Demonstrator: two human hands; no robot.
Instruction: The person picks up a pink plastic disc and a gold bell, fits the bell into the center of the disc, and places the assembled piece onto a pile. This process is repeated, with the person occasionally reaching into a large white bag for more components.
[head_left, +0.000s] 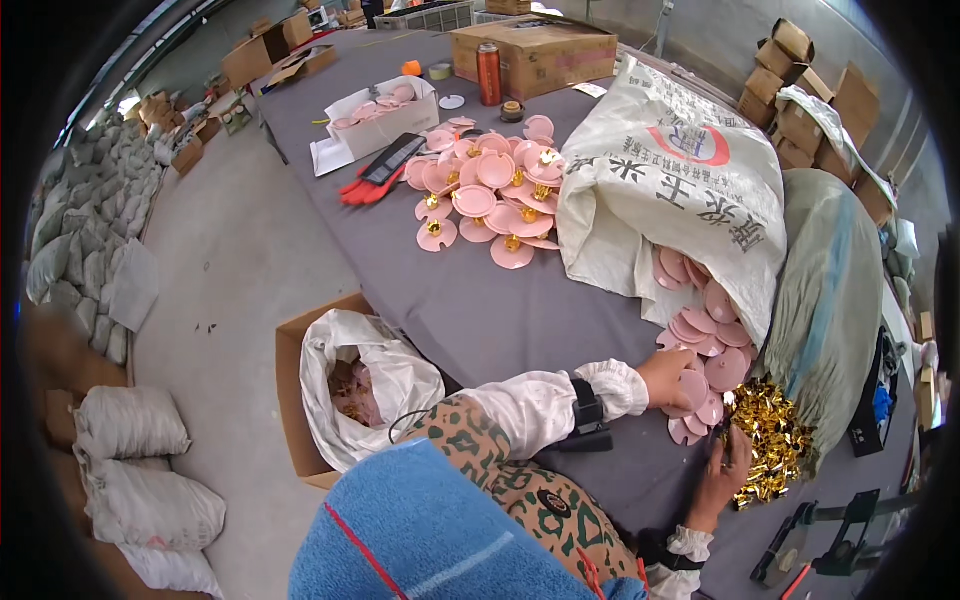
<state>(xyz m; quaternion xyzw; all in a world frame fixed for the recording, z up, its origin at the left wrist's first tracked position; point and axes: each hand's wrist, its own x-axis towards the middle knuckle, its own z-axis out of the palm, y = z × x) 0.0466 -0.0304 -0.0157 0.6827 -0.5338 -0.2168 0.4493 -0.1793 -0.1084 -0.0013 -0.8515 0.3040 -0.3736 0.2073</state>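
My left hand (664, 381) is closed on a flat pink disc (688, 392), holding it by the edge over other loose discs. These pink discs (725, 370) spill from the mouth of a white woven sack (680, 185). Close by, my right hand (722, 478) rests against the near left edge of a heap of shiny gold crown-shaped pieces (772, 445). Its fingers are curled together, and whatever lies between them is hidden. Farther along the table, a pile of pink discs (475, 200) includes several with gold crowns standing on their middles.
Left of the table stands a cardboard box (292, 390) lined with a white bag. A greenish sack (825, 310) lies right of the gold heap; a black metal fixture (850, 535) is nearer. Beyond are a white carton (385, 120), red gloves (360, 190) and an orange flask (488, 75).
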